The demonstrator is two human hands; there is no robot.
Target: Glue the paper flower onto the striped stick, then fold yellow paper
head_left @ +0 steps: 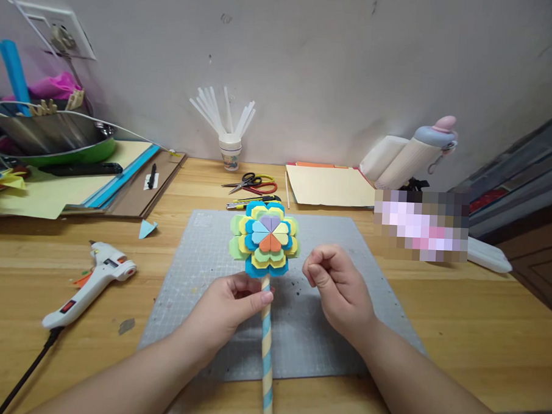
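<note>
My left hand (235, 306) is closed round a paper flower wand, gripping its stick (267, 347) just under the head. Blue and cream stripes spiral down that stick, which runs out of view at the bottom. The layered paper flower (264, 239) on top has blue, yellow and green petals, with purple, orange, light blue and cream hearts in the centre. To the right of the flower, apart from it, my right hand (341, 289) is raised with its fingers curled in. Whether anything small sits in those fingers is hidden. Both hands are above a grey cutting mat (201, 240).
On the left lies a white glue gun (92, 284) with its cord. Scissors (252, 183) and a yellow cutter (249, 203) lie behind the mat. A paper cup (229, 151) holds straws. Paper sheets (334, 186) and a bottle (418, 155) are at the back right.
</note>
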